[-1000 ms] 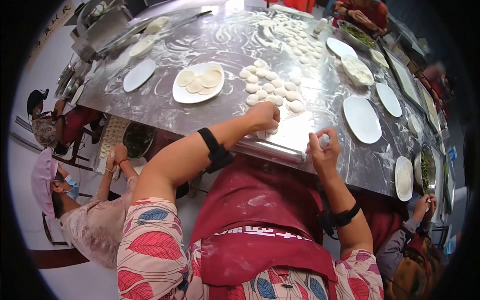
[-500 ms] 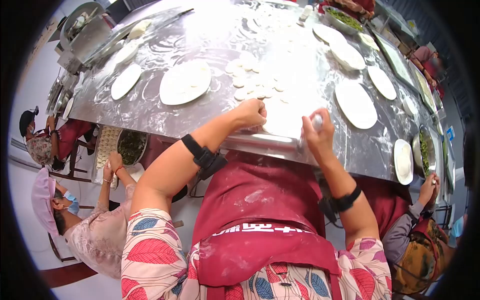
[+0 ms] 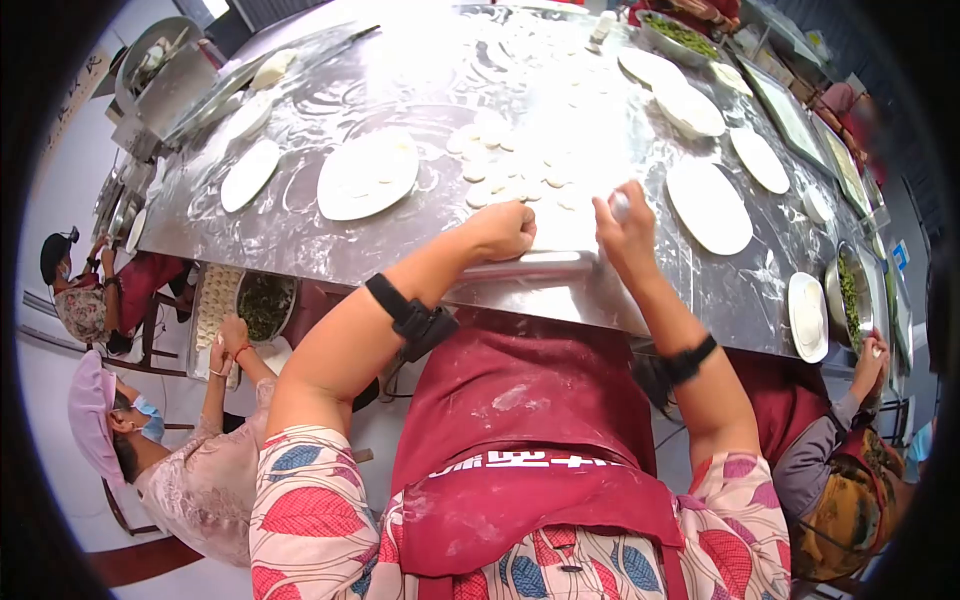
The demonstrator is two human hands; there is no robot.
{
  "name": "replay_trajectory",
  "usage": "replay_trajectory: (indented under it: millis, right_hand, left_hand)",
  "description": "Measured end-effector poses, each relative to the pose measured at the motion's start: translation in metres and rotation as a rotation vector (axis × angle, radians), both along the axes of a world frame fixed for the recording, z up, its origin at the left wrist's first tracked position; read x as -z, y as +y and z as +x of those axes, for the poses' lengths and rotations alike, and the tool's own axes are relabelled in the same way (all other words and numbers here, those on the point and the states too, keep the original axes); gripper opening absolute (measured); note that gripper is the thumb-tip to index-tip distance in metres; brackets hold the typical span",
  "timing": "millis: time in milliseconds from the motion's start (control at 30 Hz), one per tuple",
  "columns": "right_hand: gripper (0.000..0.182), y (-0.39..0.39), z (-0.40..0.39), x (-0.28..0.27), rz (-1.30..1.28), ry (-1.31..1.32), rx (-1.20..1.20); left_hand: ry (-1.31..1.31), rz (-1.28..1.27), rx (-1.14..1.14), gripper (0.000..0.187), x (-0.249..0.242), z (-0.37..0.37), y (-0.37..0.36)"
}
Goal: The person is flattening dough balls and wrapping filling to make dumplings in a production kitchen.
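My left hand [image 3: 505,232] is closed in a fist low over the floured steel table [image 3: 290,235], close to its near edge. What its fingers hold, if anything, is hidden. To its right, my right hand [image 3: 628,235] wraps round the handle of a rolling pin, whose rounded greyish end shows above the fist. A shiny metal cylinder [image 3: 545,264] stretches across the table just below the left hand and reaches toward the right hand. Beyond my hands lie several small round dough pieces [image 3: 505,187] dusted with flour.
White oval plates [image 3: 708,205] stand to the right, and another plate [image 3: 340,185] holding pale pieces is at left. Co-workers sit at both sides; one's hands [image 3: 232,335] are near a bowl of green filling [image 3: 262,300]. Another green-filled bowl [image 3: 850,285] is at right.
My right hand has moved slightly up and away from my body, and the metal cylinder has shifted the same way. The left hand stays closed almost where it was.
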State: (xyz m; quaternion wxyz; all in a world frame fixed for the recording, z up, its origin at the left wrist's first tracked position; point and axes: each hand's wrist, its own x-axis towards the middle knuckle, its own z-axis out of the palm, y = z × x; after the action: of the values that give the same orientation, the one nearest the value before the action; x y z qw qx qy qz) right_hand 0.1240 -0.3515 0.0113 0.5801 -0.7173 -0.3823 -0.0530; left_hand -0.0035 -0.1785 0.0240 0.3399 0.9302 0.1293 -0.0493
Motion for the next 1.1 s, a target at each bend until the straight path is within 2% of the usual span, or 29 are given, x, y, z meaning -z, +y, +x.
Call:
replay_trajectory:
  millis: [67,167,200,233,333,367,467,500,600,733,800,867,933,967,1000,1067,1100]
  right_hand:
    - [0.021,0.023,0.014,-0.001,-0.066,0.018,0.023]
    - [0.02,0.004,0.0,-0.006,-0.083,-0.026,0.046]
    - [0.02,-0.017,-0.017,-0.017,-0.136,0.084,-0.008]
    - [0.019,-0.037,-0.026,-0.009,-0.052,0.082,-0.099]
    - [0.015,-0.061,-0.054,-0.002,0.026,0.204,-0.161]
    - [0.016,-0.054,-0.049,-0.002,0.019,0.176,-0.121]
    - [0.021,-0.005,-0.008,-0.011,-0.025,-0.044,0.01]
    - [0.021,0.014,0.012,0.005,-0.051,-0.047,0.041]
    - [0.021,0.017,0.007,-0.005,-0.073,0.007,0.05]
    - [0.017,-0.052,-0.041,-0.004,-0.03,0.141,-0.115]
    - [0.016,-0.071,-0.062,0.0,-0.001,0.159,-0.17]
    - [0.016,-0.061,-0.049,0.007,0.024,0.145,-0.131]
    - [0.017,-0.031,-0.031,-0.011,-0.001,0.102,-0.055]
    - [0.019,-0.014,-0.008,0.001,-0.043,-0.036,0.007]
    - [0.02,0.001,-0.003,-0.006,-0.058,0.066,-0.005]
    - [0.019,0.006,0.002,0.0,-0.053,-0.009,0.039]
    - [0.018,-0.001,-0.005,-0.004,-0.046,0.033,0.01]
  left_hand:
    - [-0.07,0.143,-0.074,0.01,0.004,0.01,-0.002]
    - [-0.09,0.009,0.041,0.012,0.001,0.01,0.001]
    - [-0.078,-0.033,0.095,0.012,0.003,0.007,0.0]
    - [-0.093,0.054,0.071,0.012,0.01,0.006,0.0]
    - [0.018,-0.288,-0.106,0.01,0.005,-0.01,0.001]
    - [0.024,-0.324,-0.115,0.009,0.005,-0.012,0.002]
    - [0.001,0.014,0.024,0.011,-0.003,-0.004,0.003]
    - [-0.051,0.124,-0.019,0.014,0.001,0.001,0.002]
    - [-0.079,0.028,0.025,0.017,0.006,0.011,0.001]
    - [-0.047,0.059,0.073,0.014,0.0,-0.003,-0.003]
    - [-0.019,-0.094,-0.018,0.015,0.002,-0.006,0.0]
    - [0.064,-0.306,-0.081,0.016,0.0,-0.011,0.0]
    - [0.013,-0.106,-0.057,0.017,0.001,-0.007,0.0]
    - [-0.018,-0.004,-0.045,0.018,0.0,-0.004,-0.001]
    - [-0.009,0.046,-0.028,0.019,-0.003,-0.001,-0.004]
    - [0.007,0.153,0.003,0.02,-0.009,0.001,-0.005]
    - [0.034,0.097,0.059,0.023,-0.012,0.0,-0.004]
